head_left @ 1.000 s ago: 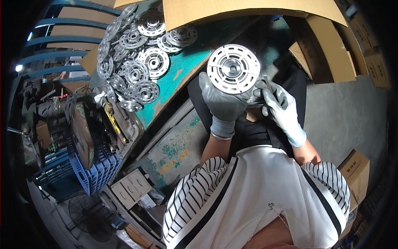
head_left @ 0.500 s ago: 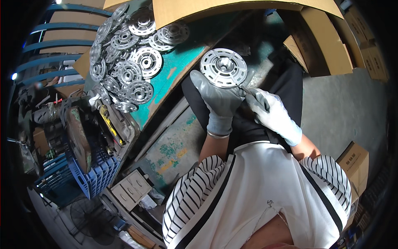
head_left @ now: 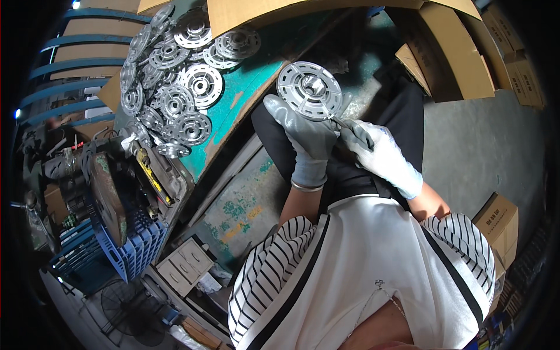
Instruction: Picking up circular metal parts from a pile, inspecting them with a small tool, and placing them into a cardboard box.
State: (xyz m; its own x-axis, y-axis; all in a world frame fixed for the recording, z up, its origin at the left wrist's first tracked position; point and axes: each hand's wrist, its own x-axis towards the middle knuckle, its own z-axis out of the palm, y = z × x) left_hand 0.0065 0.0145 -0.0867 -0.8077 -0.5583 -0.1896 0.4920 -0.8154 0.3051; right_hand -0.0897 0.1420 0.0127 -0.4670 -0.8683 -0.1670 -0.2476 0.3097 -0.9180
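Observation:
A round slotted metal disc point(head_left: 326, 96) with a raised central hub is held over my lap. My left hand point(head_left: 308, 131), in a grey-coated glove, grips it from below, with the thumb up along its left edge. In my right hand point(head_left: 379, 150), also gloved, is a slim dark hand tool point(head_left: 344, 123). Its tip meets the disc's lower right rim; the tool's exact kind is hidden by the fingers. To the left, a heap of similar metal discs point(head_left: 199, 86) lies on the green worktable point(head_left: 224, 125).
Open cardboard boxes point(head_left: 449, 52) stand beyond my knees, and a cardboard flap point(head_left: 315, 11) overhangs the table's far end. A blue plastic crate point(head_left: 137, 248) and rusty machinery point(head_left: 108, 195) are at left. Another carton point(head_left: 496, 224) sits at right.
The disc has tilted slightly and shifted a little up and left in view, along with both hands. The tool stays at its rim. The surroundings have shifted slightly left too.

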